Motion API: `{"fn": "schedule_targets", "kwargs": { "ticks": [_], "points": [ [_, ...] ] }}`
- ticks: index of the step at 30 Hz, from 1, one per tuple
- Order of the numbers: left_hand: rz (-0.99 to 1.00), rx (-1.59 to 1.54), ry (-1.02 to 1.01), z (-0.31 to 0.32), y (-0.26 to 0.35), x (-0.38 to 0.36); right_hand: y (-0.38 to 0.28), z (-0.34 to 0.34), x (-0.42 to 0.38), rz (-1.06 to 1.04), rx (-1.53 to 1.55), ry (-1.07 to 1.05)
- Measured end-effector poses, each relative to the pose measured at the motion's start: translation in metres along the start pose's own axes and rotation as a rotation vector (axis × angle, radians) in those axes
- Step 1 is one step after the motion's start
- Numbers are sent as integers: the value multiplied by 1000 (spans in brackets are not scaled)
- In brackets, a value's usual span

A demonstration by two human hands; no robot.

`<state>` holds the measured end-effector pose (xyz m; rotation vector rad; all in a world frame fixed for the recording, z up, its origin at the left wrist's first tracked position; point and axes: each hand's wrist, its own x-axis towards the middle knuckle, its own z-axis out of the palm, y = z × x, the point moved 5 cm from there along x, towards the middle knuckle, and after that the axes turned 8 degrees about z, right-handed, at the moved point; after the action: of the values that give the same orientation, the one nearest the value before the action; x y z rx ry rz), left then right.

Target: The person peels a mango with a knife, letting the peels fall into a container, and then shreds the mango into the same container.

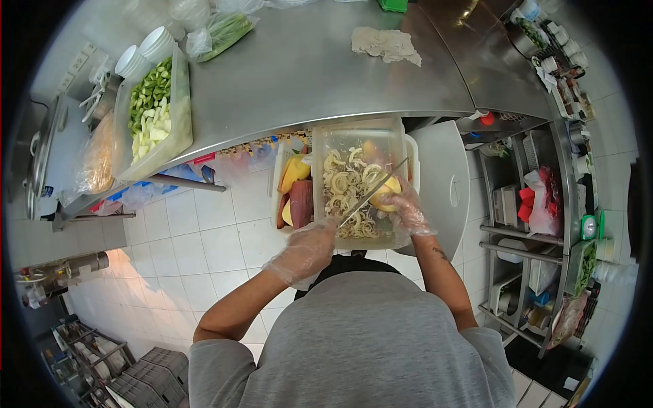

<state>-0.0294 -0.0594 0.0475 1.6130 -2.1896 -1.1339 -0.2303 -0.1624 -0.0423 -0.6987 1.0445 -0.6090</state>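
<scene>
My left hand (305,249), in a clear plastic glove, is wrapped round the handle of a long knife (360,204). Its blade slants up and to the right, across a peeled yellow piece that looks like sweet potato (387,192). That piece sits in the closed fingers of my right hand (408,209), gloved too. Both hands are over a translucent plastic tub (360,129), which holds pale curled strips (343,183). Left of the tub, a narrow white basket (279,178) holds purple-skinned sweet potatoes (301,202) and yellow peeled pieces (294,171).
A steel counter (292,75) runs ahead, bearing a crumpled cloth (386,45), bagged greens (223,34) and a tub (180,112) of chopped green vegetables. A round grey surface (442,183) stands beside the work tub. Metal shelving (524,238) is at right, crates (149,384) at lower left.
</scene>
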Motion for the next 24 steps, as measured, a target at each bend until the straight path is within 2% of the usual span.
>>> {"fn": "schedule_targets", "kwargs": {
  "ticks": [5,11,17,20,24],
  "points": [
    [-43,8,-70,-1,2,-2,8,-8,6,-57,-59,11],
    [-94,-25,-85,13,-3,9,-6,13,-10,-128,-79,13],
    [-34,-18,-78,21,-9,50,-17,23,-16,-129,-384,56],
    [-43,-30,-57,19,-6,64,-16,27,-16,-162,-229,14],
    [-65,-56,-52,19,-5,74,-13,31,-13,-215,-270,1]
  ]
}}
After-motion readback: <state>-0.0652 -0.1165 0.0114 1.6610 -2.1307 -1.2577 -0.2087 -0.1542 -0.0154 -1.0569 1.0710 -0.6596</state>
